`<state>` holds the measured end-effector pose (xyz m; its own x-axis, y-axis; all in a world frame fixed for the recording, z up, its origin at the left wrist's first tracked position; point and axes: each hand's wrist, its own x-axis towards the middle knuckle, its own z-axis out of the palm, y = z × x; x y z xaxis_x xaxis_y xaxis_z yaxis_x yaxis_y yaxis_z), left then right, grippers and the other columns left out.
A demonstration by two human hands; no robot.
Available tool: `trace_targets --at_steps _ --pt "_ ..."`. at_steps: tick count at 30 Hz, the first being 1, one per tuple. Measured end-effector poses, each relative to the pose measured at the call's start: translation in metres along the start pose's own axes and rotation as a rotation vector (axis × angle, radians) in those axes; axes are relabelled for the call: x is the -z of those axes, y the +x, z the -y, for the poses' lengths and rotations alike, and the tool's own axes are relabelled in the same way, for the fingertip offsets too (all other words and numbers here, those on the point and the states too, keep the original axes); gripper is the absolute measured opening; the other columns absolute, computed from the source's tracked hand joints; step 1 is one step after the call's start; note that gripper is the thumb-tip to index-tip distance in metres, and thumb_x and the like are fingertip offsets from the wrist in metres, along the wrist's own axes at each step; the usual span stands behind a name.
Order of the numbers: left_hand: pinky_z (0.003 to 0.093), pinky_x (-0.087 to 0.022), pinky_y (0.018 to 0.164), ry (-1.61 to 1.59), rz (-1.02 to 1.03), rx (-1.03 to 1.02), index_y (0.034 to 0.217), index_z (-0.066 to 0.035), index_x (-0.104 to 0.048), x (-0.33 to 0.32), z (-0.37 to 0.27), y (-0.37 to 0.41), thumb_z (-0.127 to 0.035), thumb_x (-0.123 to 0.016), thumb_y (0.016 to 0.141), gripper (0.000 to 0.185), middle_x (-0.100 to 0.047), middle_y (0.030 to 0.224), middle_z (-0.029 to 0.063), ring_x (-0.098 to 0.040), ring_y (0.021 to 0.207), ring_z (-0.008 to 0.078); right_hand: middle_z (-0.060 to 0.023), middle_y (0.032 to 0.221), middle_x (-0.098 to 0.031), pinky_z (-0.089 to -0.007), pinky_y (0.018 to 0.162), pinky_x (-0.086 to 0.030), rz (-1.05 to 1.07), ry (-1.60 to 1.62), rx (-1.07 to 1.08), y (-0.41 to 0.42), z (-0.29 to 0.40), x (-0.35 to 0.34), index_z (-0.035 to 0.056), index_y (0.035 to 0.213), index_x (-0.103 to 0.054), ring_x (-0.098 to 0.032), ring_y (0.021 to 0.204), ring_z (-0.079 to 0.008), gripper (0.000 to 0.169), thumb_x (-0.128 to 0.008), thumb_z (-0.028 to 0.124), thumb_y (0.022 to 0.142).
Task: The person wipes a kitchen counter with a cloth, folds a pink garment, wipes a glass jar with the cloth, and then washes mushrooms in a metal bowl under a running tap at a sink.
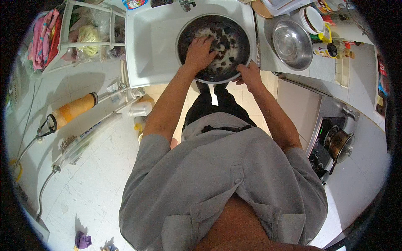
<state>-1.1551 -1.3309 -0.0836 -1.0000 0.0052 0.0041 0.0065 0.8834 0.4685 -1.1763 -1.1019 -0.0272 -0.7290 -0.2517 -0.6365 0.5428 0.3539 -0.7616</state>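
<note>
A round dark pan or wok with a pale metal rim [246, 34] rests over the right side of the white sink [147, 47]. Inside it lie several dark pieces [223, 42] and paler bits, apparently in whitish liquid. Over the pan's left part, my left hand [201, 53] reaches in with its fingers spread; the fingertips touch the contents, and whether they hold a piece cannot be told. My right hand [249, 75] grips the rim at the lower right, thumb on top and fingers below.
Right of the sink, the counter bears a steel bowl [292, 44], a white tub [311, 20] and bottles. Beyond the counter, a pot with a glass lid [339, 146] stands by the stove. A white rack [84, 45] holds bagged produce at left. The faucet [185, 4] is above.
</note>
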Motion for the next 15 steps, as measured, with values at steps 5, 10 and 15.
trace_targets --at_steps 5,10,15 --pt "0.0514 -0.043 0.107 -0.030 0.069 -0.059 0.136 -0.009 -0.056 0.007 -0.008 -0.003 -0.033 -0.070 0.090 0.053 -0.055 0.138 0.0181 -0.050 0.127 0.0414 -0.0186 0.086 -0.069 -0.0315 0.046 -0.057 -0.006 -0.004 0.045 0.005 -0.003 0.009 -0.0050 0.118 -0.053 -0.071 0.061 -0.0245 0.038 -0.057 0.014 0.086" --pt "0.0490 -0.040 0.111 0.114 -0.046 -0.117 0.137 -0.010 -0.055 0.021 -0.006 -0.002 -0.030 -0.071 0.089 0.054 -0.052 0.142 0.0174 -0.046 0.134 0.0392 -0.0205 0.093 -0.070 -0.0323 0.044 -0.059 -0.031 -0.051 0.007 0.012 0.001 0.020 -0.0049 0.126 -0.051 -0.072 0.061 -0.0259 0.040 -0.057 0.007 0.088" --pt "0.0479 -0.037 0.114 0.170 -0.112 -0.129 0.138 -0.007 -0.054 0.020 0.008 0.004 -0.029 -0.071 0.090 0.056 -0.048 0.147 0.0165 -0.042 0.139 0.0377 -0.0210 0.092 -0.070 -0.0326 0.044 -0.059 -0.030 -0.050 -0.008 0.024 -0.006 0.027 -0.0064 0.127 -0.050 -0.072 0.061 -0.0265 0.043 -0.058 0.009 0.087"
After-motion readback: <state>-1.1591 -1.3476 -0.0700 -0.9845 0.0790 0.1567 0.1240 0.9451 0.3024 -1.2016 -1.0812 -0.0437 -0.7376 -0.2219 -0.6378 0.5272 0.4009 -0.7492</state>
